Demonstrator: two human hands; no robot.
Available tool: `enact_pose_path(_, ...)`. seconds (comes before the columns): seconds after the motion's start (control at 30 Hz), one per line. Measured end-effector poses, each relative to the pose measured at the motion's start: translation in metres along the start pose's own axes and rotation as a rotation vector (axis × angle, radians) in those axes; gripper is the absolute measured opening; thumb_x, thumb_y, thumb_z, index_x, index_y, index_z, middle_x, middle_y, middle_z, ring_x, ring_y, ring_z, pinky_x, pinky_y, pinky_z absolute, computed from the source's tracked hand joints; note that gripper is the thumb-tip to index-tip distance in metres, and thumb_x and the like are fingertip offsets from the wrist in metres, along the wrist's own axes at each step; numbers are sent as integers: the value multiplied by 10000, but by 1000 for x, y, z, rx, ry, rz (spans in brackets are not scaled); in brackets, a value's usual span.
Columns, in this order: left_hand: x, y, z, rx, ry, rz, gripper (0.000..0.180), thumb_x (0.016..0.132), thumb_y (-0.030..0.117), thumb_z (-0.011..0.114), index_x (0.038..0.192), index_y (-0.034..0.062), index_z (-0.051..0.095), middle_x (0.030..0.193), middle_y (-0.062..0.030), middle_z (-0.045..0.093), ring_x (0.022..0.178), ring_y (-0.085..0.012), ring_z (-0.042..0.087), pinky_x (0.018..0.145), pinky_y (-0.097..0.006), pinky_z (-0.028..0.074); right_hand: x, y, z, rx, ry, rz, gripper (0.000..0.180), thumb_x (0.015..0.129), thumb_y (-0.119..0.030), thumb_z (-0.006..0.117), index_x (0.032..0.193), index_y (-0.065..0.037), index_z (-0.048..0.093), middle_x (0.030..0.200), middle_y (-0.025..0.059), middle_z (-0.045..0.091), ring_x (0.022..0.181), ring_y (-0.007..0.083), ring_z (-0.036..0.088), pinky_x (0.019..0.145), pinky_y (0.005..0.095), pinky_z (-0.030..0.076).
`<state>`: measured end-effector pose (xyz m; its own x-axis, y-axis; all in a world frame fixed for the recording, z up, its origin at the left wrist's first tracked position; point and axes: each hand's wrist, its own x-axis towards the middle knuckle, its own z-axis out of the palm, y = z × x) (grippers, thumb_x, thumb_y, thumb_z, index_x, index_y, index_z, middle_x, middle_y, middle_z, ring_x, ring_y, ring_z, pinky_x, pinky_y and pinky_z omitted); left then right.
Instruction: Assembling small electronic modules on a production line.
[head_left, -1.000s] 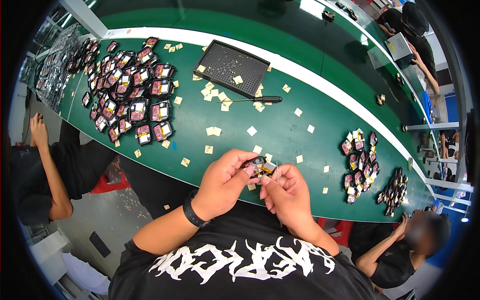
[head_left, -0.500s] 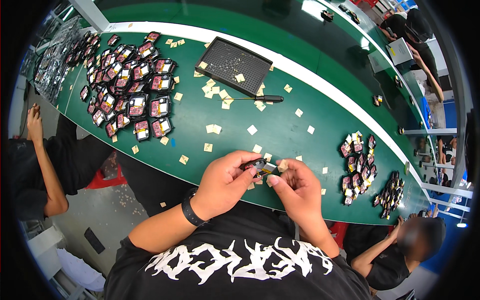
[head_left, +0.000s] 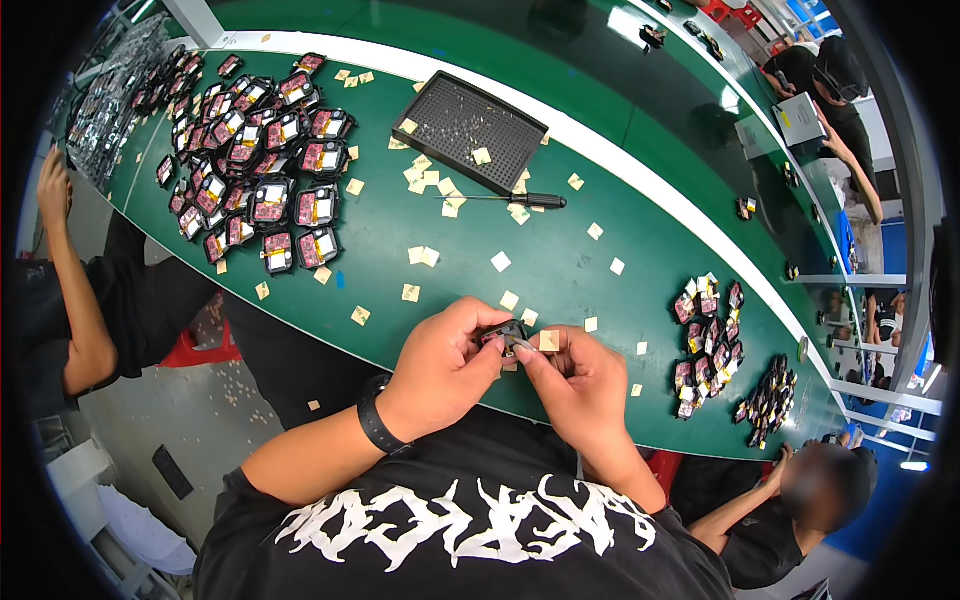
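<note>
Both my hands meet over the near edge of the green table (head_left: 600,270). My left hand (head_left: 440,365) grips a small black part (head_left: 505,335) from the left. My right hand (head_left: 575,385) pinches the same part from the right, with a small tan square sticker (head_left: 548,340) at its fingertips. A black band is on my left wrist. Most of the part is hidden by my fingers.
A big heap of black parts with red and white insides (head_left: 255,165) lies far left. Smaller piles (head_left: 705,340) (head_left: 765,405) lie at right. A black perforated tray (head_left: 480,130), a screwdriver (head_left: 510,200) and several loose tan stickers (head_left: 420,256) lie ahead. Other people sit at left, lower right and far right.
My hands have stayed together on the small part, shifting only slightly; the fingers have worked around it while the view moved a little.
</note>
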<state>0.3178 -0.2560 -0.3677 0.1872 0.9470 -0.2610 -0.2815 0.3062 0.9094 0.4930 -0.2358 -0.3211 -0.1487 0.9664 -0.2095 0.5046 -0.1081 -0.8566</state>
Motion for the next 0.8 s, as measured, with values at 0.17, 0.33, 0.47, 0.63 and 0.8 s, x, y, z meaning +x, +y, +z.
enact_pose_path(0.17,0,-1,-5,31,-35,-19,252,1005,-95,470,1251,-50,503,1177,-136,629,1081,-164,650,969,-344,558,3,12,11,142,66,-107,127,847,-45,810,889,21,711,790,32,649,600,41,498,536,228,407)
enact_pose_path(0.33,-4,-2,-12,-48,-134,60,311,1023,-76,464,1333,-45,466,1285,-175,606,1178,-201,623,1044,-366,507,2,11,13,198,39,-29,163,844,-56,821,813,42,695,796,28,627,634,67,512,538,247,397)
enact_pose_path(0.47,-4,-3,-13,-37,-137,55,310,1029,-68,462,1338,-46,460,1303,-178,597,1195,-207,615,1049,-370,506,4,5,7,146,-5,0,162,856,-61,811,809,43,695,794,31,623,650,71,520,547,244,401)
enact_pose_path(0.63,-1,-6,-14,-100,-161,69,306,1027,-82,452,1331,-51,466,1301,-166,591,1192,-195,608,1048,-374,509,2,0,5,-145,45,-245,98,871,-75,786,849,2,730,825,72,666,651,147,602,563,279,462)
enact_pose_path(0.8,-3,-2,-14,-35,-146,75,309,1026,-82,455,1331,-40,477,1300,-155,588,1176,-189,611,1043,-367,510,2,-6,8,-181,53,-242,105,866,-79,790,846,-4,720,846,78,677,655,170,616,567,292,474)
